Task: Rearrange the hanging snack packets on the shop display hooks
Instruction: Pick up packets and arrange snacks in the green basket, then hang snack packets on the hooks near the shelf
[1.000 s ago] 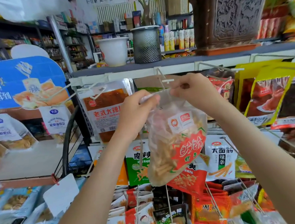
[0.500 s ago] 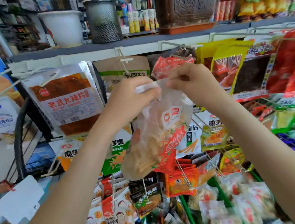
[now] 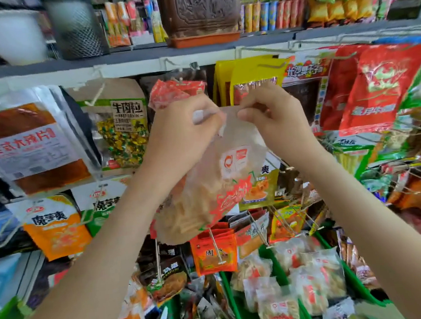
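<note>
While the left hand (image 3: pixel 182 128) pinches the clear snack packet (image 3: pixel 215 185) at its top edge, the right hand (image 3: pixel 275 115) pinches beside it.

Clear glossy plastic snack packet (image 3: pixel 214 182) (crinkled), thin metal display hooks (image 3: pixel 215 245), dark carved wooden planter (image 3: pixel 199 5)

The head camera is looking from the person's eye line, facing forward and slightly down at the rack (image 3: pixel 128 69) from close in, and the arms (image 3: pixel 96 251) are spanning from the bottom corners to the left hand (image 3: pixel 185 133) and right hand (image 3: pixel 275 117) pinching the packet (image 3: pixel 220 184) dead centre.
</note>
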The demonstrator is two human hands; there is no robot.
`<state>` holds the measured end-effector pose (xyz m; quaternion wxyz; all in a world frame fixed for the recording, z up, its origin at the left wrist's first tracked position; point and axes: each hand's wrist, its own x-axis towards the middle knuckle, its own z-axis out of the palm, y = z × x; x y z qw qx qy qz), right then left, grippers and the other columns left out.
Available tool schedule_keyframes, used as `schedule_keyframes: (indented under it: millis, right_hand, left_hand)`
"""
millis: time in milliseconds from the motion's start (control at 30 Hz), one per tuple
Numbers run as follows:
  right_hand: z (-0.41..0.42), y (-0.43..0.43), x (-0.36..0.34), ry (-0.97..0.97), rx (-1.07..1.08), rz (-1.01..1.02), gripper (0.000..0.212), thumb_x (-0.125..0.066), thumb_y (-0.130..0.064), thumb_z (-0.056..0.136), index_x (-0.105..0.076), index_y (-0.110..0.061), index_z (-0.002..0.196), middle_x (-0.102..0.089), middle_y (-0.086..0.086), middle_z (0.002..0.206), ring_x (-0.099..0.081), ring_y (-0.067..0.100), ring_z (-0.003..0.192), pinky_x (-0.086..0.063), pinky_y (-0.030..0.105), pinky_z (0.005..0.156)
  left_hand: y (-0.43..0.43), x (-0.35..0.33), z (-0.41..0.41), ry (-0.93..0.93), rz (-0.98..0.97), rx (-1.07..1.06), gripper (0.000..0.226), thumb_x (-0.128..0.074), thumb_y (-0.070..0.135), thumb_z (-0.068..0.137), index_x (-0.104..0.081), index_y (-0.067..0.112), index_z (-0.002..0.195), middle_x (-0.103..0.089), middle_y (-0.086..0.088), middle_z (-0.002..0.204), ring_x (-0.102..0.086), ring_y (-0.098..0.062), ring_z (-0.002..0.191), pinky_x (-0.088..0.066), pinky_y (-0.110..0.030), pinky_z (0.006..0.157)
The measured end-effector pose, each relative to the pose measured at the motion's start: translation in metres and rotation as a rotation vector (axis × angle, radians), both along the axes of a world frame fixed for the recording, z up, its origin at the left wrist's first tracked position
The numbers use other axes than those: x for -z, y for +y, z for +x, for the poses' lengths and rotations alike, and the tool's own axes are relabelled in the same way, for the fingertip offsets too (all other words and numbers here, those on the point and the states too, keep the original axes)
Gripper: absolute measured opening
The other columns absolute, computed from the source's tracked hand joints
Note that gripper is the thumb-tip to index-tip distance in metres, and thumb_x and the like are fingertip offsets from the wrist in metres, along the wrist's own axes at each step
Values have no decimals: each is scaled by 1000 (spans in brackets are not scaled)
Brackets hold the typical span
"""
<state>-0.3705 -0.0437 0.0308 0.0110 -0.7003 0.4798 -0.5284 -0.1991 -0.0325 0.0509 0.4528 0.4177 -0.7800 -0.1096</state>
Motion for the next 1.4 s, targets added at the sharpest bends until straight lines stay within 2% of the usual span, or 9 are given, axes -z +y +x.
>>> schedule_keyframes:
  millis: [300,467,567,700,833,1033,1133,1267,1400]
  right_hand:
    - [-111,12,56,220,-74,169,2,-65,-4,77,-67,-3,78,-48,-4,75,-41,3,69,-31,3,68]
    - [-150,19,145,148,-103,400,4,-66,2,76,-68,-1,78,-55,5,80,-49,9,75,-33,8,68]
    - [-162,25,201,91,-114,540,6,-64,5,77,-68,0,77,-57,8,80,-54,23,79,-34,20,69]
    - [-171,29,283,-9,-126,691,10,-63,5,79,-67,-3,76,-50,-9,75,-50,-1,73,-37,12,69]
    - [-175,30,380,-156,-89,818,14,-61,10,78,-66,-2,74,-49,-11,77,-52,-2,74,-37,8,68]
    - [-169,34,511,-345,48,924,20,-62,4,82,-65,-13,92,-48,-16,93,-49,-3,79,-37,9,68]
    - [-171,42,581,-431,185,955,76,-73,-10,77,-27,-41,130,-31,-17,125,-39,8,112,-41,24,86]
    - [-175,58,691,-462,347,1148,123,-88,-31,56,-7,-10,145,-25,9,146,-25,27,136,-20,36,109]
    - [-169,64,771,-554,202,1287,97,-85,-9,59,-22,1,132,-61,-4,97,-62,-4,86,-50,29,77]
  left_hand:
    - [8,78,-98,-142,204,-51,18,-59,30,90,-59,21,74,-64,-1,65,-61,-21,62,-45,-33,59]
    - [17,161,-127,12,612,71,7,-65,34,86,-61,28,88,-56,26,78,-54,13,73,-42,-7,62]
    - [23,230,-132,80,956,133,32,-69,38,81,-56,38,110,-56,29,102,-55,10,92,-41,-3,73]
    - [27,338,-138,90,1171,142,86,-69,72,59,-46,30,131,-55,16,125,-51,-5,117,-41,-19,92]
    - [25,434,-149,91,1232,66,23,-62,46,85,-54,41,105,-57,25,111,-53,-2,111,-39,-13,86]
    - [0,566,-160,40,1500,-13,15,-48,38,95,-53,26,103,-50,5,105,-50,-12,105,-40,-35,102]
    - [-10,626,-159,61,1604,-75,35,-43,38,97,-45,13,122,-46,3,108,-51,-9,94,-42,-36,100]
    - [-27,691,-152,102,1726,-94,30,-42,32,98,-48,13,120,-52,-5,114,-56,-11,92,-51,-22,74]
    - [-48,737,-149,100,1754,-65,20,-45,37,95,-52,26,111,-54,-3,121,-54,-23,113,-50,-35,87]
